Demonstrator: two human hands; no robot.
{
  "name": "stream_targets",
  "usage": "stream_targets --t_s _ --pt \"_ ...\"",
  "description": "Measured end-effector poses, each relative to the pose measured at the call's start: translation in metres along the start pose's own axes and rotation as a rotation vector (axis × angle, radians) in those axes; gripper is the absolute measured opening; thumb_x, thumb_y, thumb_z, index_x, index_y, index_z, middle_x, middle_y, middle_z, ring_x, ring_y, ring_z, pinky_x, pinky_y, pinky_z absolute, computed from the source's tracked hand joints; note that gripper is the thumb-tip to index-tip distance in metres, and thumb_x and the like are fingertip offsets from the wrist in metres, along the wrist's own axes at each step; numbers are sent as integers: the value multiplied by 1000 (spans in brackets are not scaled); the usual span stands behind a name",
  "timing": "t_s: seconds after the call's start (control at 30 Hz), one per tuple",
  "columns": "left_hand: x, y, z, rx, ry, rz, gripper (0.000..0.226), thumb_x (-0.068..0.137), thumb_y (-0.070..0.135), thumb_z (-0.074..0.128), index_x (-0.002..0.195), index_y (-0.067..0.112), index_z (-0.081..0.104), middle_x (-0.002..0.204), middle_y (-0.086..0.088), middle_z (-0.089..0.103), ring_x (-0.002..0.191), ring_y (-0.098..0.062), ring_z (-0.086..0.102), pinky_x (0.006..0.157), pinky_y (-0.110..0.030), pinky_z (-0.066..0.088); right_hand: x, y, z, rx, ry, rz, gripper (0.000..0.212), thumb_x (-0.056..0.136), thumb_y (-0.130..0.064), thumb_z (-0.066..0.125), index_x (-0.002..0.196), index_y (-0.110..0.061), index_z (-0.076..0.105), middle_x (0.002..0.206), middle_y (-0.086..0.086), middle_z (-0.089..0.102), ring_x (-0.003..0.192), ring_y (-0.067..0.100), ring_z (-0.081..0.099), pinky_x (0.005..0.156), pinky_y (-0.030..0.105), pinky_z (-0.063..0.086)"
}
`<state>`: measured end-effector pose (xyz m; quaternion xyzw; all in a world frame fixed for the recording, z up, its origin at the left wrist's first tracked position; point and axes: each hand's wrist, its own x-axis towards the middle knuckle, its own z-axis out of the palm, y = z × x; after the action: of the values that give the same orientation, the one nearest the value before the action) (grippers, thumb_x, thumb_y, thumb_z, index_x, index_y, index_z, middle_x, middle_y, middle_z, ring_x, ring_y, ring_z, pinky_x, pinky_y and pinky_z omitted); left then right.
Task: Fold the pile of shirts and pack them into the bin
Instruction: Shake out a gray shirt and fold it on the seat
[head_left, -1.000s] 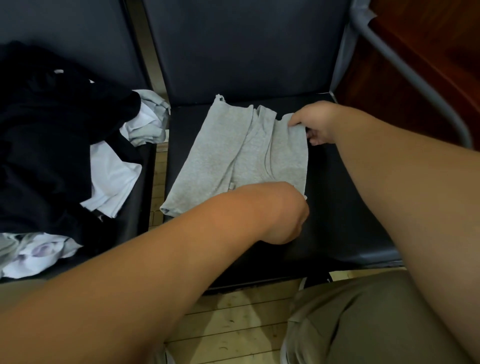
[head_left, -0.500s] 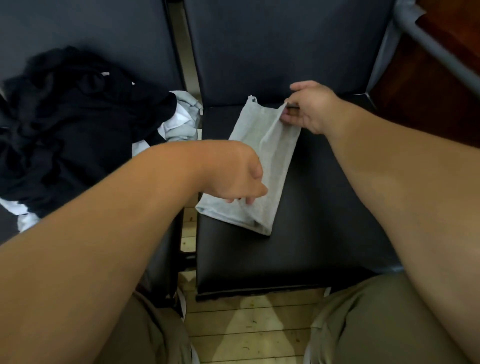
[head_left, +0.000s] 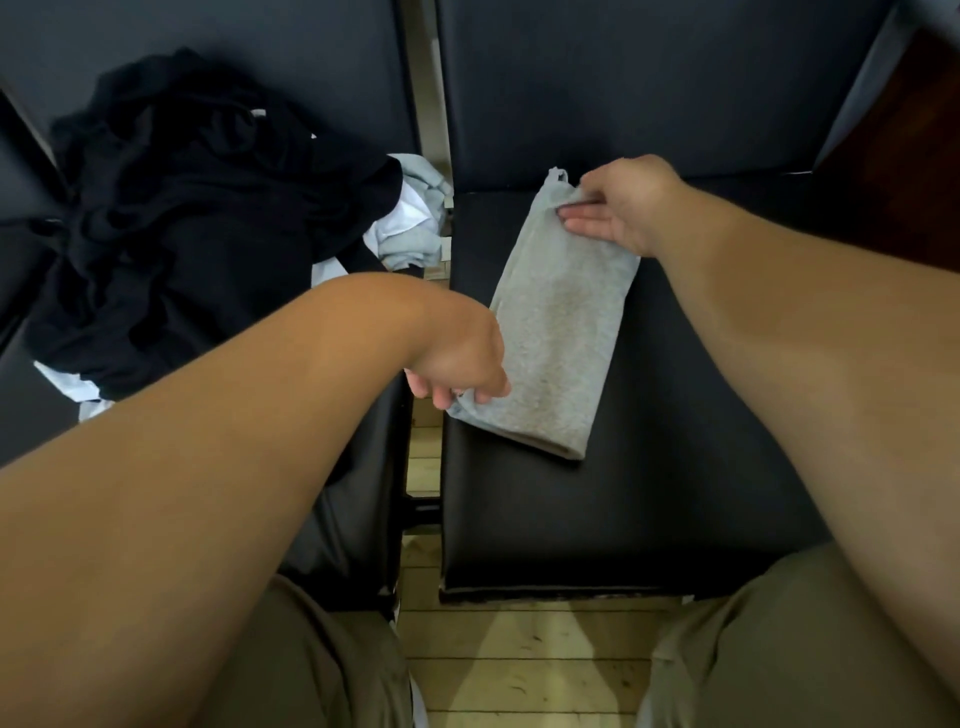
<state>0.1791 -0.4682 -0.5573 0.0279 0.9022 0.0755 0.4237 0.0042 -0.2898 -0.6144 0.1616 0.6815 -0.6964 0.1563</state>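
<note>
On the black seat (head_left: 623, 519), a grey shirt (head_left: 561, 343) folded into a narrow strip

The left hand (head_left: 457, 364) pinches the corner at the seat's left edge, fingers curled; the right hand (head_left: 618, 208) pinches the end nearest the seat's back. Soft, light, limp — it would likely sag open if lifted by one end, so grip both ends.

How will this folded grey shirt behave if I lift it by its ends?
Probably floppy: the grey shirt is thin knit, bunching where the right hand pinches its far end, so its middle would likely sag. It looks light, lying flat on the black seat. Layers may slip apart, since the left hand pinches only one near corner.
</note>
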Motion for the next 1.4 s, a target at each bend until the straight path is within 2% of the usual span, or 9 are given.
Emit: stream_targets --t_s 0.2,0.33,0.5,0.67,0.77,0.87,1.07,1.23,1.4 --pt "19 -9 3 -45 47 -107 35 102 48 62 108 13 65 94 -10 79 86 -25 78 89 -42 64 -8 -3 12 -78 44 -17 35 105 -11 56 139 -6 59 116 9 72 93 18 78 79 34 66" --pt "22 -10 6 -93 91 -118 40 101 48 64 96 9 57 89 -16 79 78 -28 79 86 -41 65 -29 -8 13 -236 77 -32 37 103 -6 53 138 -4 65 131 6 72 100 17 73 101 43 57" --pt "25 -14 14 -243 68 -147 35 101 35 70 112 2 63 100 -17 75 85 -27 76 89 -42 64 -62 11 -4 -785 120 -168 21 94 -20 58 105 -14 75 102 12 76 88 25 75 82 46 66" --pt "26 -9 26 -549 138 -123 18 100 19 70 110 6 61 103 -13 66 84 -24 69 87 -41 63 -128 26 -14 -1150 40 45 24 96 -25 51 102 -7 66 93 13 74 80 28 77 74 40 65" --pt "25 -4 36 -810 170 -119 21 100 8 65 120 7 60 110 -12 62 91 -24 63 75 -36 61 -157 37 -21 -1067 25 226 26 100 -33 56 111 -9 59 101 11 71 76 25 74 56 29 56" --pt "17 10 44 -1076 160 -63 22 102 -2 55 122 6 58 118 -11 61 99 -22 62 73 -35 60 -181 51 -27 -910 -83 381 34 102 -37 59 123 -11 53 106 13 71 88 27 73 67 38 60" --pt "-10 36 55 -1219 37 -57 14 106 0 51 95 3 59 87 -10 63 62 -17 66 46 -23 56 -207 65 -31 -549 -55 475 33 104 -12 50 137 -6 52 128 13 66 107 27 70 72 39 61" --pt "-35 38 46 -1194 43 -86 23 110 18 49 96 7 64 59 -1 65 40 -8 62 41 -18 52 -225 40 -52 -447 -74 500 20 104 -11 46 101 -8 65 72 2 65 50 7 59 39 14 40" --pt "-62 41 24 -1253 50 -17 31 112 32 44 101 15 68 62 6 64 46 -3 60 48 -20 54 -232 9 -78 -284 -162 506 25 105 -24 54 88 -12 67 66 -6 60 47 0 53 39 11 39"
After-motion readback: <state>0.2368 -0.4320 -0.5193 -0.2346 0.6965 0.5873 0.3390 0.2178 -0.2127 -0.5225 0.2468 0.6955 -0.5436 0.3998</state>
